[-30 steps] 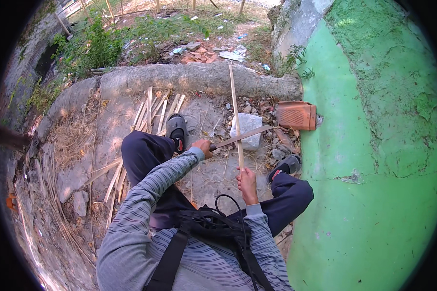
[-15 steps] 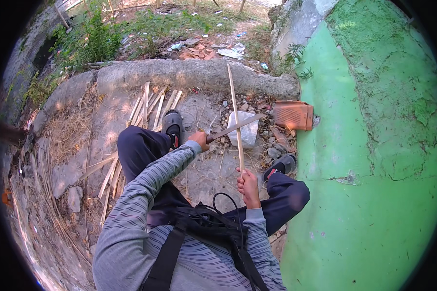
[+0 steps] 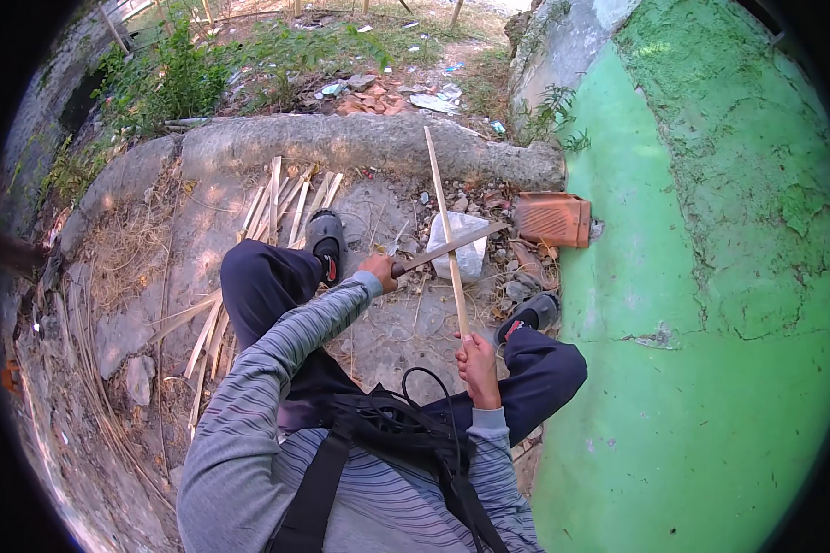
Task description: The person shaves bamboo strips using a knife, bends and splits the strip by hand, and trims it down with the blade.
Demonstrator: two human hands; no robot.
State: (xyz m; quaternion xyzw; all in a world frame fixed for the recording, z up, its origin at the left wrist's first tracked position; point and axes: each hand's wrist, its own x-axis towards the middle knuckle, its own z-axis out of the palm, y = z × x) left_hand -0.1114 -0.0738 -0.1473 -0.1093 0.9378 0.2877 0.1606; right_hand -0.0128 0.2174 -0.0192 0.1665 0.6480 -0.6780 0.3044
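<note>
My left hand (image 3: 378, 272) is closed round the dark handle of a long knife (image 3: 461, 242), its blade pointing right and slightly away from me. A pale wooden strip (image 3: 440, 189), possibly bamboo, slants up and away from my right hand (image 3: 479, 369), which grips its near end. Blade and strip cross in front of my legs; whether the edge touches the wood is hard to tell. The strip's far end narrows and reaches in front of the low stone kerb.
Several pale strips (image 3: 274, 207) lie beyond my left foot, and more strips (image 3: 208, 343) beside my left knee. A white plastic bag (image 3: 470, 258) sits on rubble behind the blade. An orange roof tile (image 3: 553, 219) stands by the green wall (image 3: 692, 415). A low kerb (image 3: 341, 143) runs across the far side.
My right hand has moved slightly down and to the right with the strip, which tilts a little more. The knife has shifted slightly down toward me, still across the strip.
</note>
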